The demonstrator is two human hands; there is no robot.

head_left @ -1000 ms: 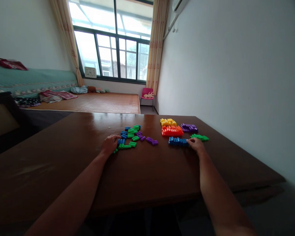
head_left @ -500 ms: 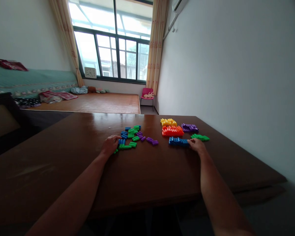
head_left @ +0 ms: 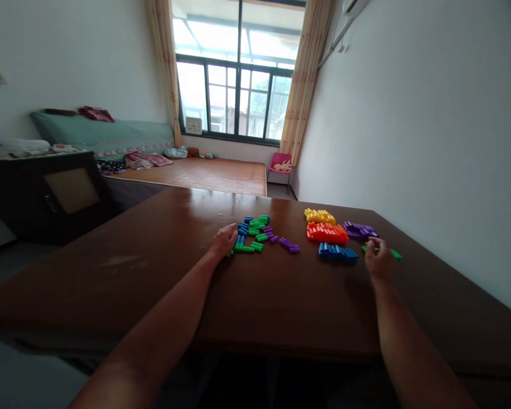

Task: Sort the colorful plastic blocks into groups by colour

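My left hand (head_left: 225, 240) rests at the left edge of a loose cluster of green pieces (head_left: 254, 232), blue pieces (head_left: 242, 229) and purple pieces (head_left: 267, 232). Its fingers lie together, and anything under them is hidden. My right hand (head_left: 378, 258) is raised in front of the green group (head_left: 396, 254), partly covering it, with fingers curled; whether they hold anything is too small to tell. Left of it lies a blue row (head_left: 338, 252). Behind are an orange-red row (head_left: 327, 232), a yellow row (head_left: 319, 216) and a purple row (head_left: 360, 229).
The pieces lie on a dark brown table (head_left: 281, 295). Two purple pairs (head_left: 289, 245) sit between the cluster and the rows. Beyond are a bed (head_left: 221, 173), a pink chair (head_left: 280, 162) and a dark cabinet (head_left: 38, 187). A white wall stands at the right.
The view has turned left. My right hand has left the right end of the blue row and moved right, in front of the green group. My left hand stays by the cluster.
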